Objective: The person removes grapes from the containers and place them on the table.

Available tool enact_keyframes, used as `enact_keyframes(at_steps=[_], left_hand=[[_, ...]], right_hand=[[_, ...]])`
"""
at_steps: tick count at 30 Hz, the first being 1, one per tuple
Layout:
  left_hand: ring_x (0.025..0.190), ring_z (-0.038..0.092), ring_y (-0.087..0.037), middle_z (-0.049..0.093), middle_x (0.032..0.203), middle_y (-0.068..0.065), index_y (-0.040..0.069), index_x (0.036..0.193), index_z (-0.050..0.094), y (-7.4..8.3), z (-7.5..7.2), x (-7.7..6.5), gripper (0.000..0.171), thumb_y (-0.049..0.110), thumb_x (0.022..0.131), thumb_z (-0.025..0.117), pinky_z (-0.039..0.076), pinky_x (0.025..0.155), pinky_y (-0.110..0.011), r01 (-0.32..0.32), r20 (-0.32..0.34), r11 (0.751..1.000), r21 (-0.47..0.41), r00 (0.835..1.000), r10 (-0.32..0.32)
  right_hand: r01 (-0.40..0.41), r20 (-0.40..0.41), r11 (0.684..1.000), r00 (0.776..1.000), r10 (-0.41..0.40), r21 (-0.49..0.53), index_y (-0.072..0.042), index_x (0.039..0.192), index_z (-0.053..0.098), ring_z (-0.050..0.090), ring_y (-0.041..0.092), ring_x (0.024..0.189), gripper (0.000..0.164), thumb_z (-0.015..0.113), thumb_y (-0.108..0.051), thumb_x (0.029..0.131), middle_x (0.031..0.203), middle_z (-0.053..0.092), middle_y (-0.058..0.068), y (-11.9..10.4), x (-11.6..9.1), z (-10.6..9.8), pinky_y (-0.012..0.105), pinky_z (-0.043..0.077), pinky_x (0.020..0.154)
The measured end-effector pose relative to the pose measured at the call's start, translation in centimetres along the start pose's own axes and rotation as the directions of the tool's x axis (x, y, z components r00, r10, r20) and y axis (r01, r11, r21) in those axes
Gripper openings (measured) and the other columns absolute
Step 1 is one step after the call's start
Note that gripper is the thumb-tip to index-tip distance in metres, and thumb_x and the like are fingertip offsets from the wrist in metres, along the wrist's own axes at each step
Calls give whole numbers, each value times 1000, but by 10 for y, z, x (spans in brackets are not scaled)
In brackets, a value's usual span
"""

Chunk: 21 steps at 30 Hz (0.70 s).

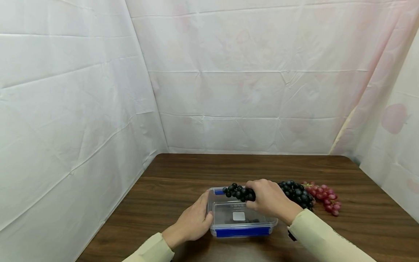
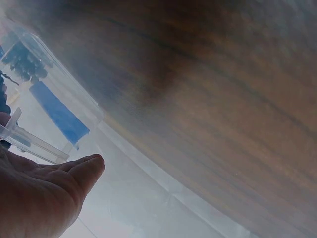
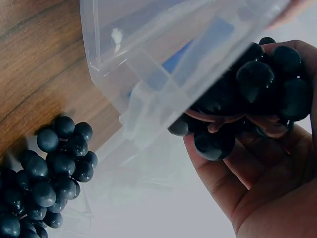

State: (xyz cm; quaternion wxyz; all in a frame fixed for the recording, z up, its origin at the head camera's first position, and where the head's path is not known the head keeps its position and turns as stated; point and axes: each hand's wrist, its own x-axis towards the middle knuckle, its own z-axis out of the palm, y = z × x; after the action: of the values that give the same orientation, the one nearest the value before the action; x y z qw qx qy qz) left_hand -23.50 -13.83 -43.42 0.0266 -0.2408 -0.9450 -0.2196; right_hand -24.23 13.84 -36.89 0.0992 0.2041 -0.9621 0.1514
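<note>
A clear plastic food box (image 1: pixel 226 214) with blue clips stands on the table in front of me. My left hand (image 1: pixel 194 220) rests along its left side, fingers extended against the wall. In the left wrist view, the fingers (image 2: pixel 86 171) lie straight beside the box's edge. Over the box, my right hand (image 1: pixel 270 198) holds a bunch of black grapes (image 1: pixel 240 192), its fingers curled round one end. The right wrist view shows these grapes (image 3: pixel 255 82) and their brown stem in the palm, close to the box wall (image 3: pixel 106 44).
Right of the box lies a second bunch of black grapes (image 1: pixel 296 193), partly behind my right hand. Red grapes (image 1: pixel 324 196) with a green stem lie next to it. The dark wooden table (image 1: pixel 183 167) is bordered by white hanging sheets (image 1: pixel 222 94) at the back and sides.
</note>
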Motion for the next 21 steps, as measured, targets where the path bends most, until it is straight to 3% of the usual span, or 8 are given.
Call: enact_keyframes(at_steps=[8, 21], left_hand=[[147, 37, -34, 30, 164, -23, -4, 161, 21, 1, -1, 0, 70, 26, 102, 46, 38, 116, -52, -10, -13, 1000, 4, 1000, 10], [147, 37, -35, 30, 163, -24, -6, 160, 21, 0, 1, 0, 71, 26, 102, 45, 38, 116, -52, -28, -21, 1000, 9, 999, 28]], right_hand=[[16, -44, 1000, 999, -17, -23, -11, 121, 73, 70, 27, 98, 45, 80, -26, 80, 111, 75, 5, 0, -2, -13, 46, 59, 75], [2, -48, 1000, 999, -3, -17, -11, 119, 74, 71, 29, 96, 40, 81, -26, 81, 111, 75, 7, 10, -13, -25, 48, 59, 73]])
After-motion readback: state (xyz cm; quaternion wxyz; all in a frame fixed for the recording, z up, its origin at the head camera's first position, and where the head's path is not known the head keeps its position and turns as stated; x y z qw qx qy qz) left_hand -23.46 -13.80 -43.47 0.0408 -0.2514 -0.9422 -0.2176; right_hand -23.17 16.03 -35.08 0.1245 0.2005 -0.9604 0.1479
